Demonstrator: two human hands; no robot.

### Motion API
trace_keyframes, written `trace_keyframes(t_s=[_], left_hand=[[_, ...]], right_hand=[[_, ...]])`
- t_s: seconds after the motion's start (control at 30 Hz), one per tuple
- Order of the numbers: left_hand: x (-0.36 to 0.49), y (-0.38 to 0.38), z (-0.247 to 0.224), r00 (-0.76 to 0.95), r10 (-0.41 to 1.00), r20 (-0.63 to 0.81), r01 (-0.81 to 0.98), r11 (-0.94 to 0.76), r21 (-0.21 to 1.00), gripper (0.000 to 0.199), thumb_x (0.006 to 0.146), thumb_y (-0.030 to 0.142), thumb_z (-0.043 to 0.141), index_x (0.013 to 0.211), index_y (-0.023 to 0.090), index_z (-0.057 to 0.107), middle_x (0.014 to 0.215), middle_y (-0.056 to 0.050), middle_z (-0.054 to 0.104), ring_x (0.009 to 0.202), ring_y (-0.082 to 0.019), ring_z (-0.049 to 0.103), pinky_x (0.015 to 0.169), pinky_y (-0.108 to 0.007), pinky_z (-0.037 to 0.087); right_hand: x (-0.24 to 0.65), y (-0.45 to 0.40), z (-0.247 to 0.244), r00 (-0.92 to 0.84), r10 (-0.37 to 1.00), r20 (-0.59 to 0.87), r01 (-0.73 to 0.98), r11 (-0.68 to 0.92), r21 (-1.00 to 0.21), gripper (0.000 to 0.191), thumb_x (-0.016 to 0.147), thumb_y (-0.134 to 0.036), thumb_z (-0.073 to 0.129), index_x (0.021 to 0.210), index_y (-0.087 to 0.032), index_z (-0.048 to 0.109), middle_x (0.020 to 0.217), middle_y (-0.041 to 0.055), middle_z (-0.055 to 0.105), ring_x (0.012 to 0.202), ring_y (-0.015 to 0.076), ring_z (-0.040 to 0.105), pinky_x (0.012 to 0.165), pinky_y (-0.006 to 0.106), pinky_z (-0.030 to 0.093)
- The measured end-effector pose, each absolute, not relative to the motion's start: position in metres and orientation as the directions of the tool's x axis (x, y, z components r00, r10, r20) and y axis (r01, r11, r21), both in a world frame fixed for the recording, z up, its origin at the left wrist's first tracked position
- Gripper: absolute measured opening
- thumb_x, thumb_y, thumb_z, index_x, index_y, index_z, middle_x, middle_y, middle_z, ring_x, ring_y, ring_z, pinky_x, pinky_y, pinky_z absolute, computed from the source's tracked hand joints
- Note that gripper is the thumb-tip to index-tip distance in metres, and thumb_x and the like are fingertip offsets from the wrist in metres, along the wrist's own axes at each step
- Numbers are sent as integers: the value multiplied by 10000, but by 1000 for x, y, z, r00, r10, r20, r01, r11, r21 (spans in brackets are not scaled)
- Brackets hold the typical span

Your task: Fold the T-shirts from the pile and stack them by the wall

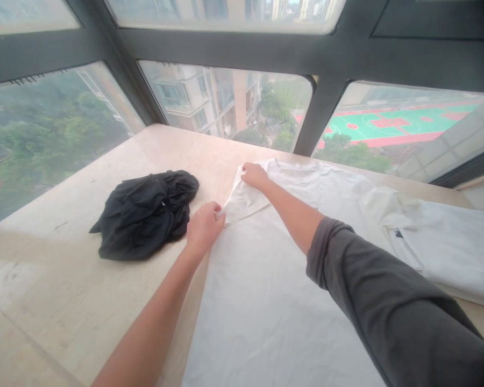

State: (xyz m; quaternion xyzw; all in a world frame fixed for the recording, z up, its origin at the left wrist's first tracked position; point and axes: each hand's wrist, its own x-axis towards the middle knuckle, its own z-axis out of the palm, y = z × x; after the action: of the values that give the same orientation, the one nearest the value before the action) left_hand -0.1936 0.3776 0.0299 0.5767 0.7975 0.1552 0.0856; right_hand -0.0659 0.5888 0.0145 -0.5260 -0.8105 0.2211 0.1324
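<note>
To my left I see a crumpled black garment (143,220) lying in a heap on a pale stone surface (44,301), which has a thin seam running across its near left corner. Off to my right lies folded white clothing (460,244), with a small dark mark near its left end. Before me stand dark window frames (226,51), and through the glass I look down on green trees (64,131), apartment buildings (193,94) and a green-and-red sports court (411,126).
</note>
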Motion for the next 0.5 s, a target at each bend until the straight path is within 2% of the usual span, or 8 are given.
trace_keyframes(t_s=[0.1, 0.3, 0.4, 0.5], left_hand=[[-191, 374, 25, -277, 953, 124, 940, 242, 240, 156, 893, 282, 522, 1005, 229, 616, 1022, -52, 679, 974, -247, 625, 715, -327, 448], [-183, 366, 24, -142, 950, 278, 989, 123, 87, 421, 890, 276, 536, 1291, 149, 559, 1304, -145, 591, 1165, -326, 558, 940, -429, 463], [-173, 362, 27, -4, 962, 272, 999, -7, 37, 413, 906, 282, 524, 1294, 146, 565, 1412, -167, 526, 1288, -344, 489, 1036, -478, 413], [-162, 358, 26, 115, 977, 181, 992, -121, 20, 404, 933, 304, 498, 1303, 156, 563, 1437, -164, 526, 1360, -339, 443, 1115, -536, 337]], right_hand=[[-64, 588, 10, -404, 914, 17, 787, 357, -504, 351, 891, -185, 492, 1218, -168, 617, 1215, 127, 655, 1149, 266, 597, 999, 399, 467], [-38, 568, 19, -425, 896, 124, 743, 424, -517, 424, 913, -204, 469, 1330, -176, 546, 1284, 105, 616, 1168, 237, 571, 1012, 378, 457], [8, 554, 28, -420, 893, 162, 738, 440, -511, 425, 883, -207, 507, 1302, -187, 572, 1261, 84, 631, 1090, 225, 605, 959, 367, 484], [75, 544, 36, -359, 922, 149, 799, 385, -462, 388, 868, -211, 535, 1246, -195, 617, 1220, 70, 659, 1010, 210, 633, 933, 361, 496]])
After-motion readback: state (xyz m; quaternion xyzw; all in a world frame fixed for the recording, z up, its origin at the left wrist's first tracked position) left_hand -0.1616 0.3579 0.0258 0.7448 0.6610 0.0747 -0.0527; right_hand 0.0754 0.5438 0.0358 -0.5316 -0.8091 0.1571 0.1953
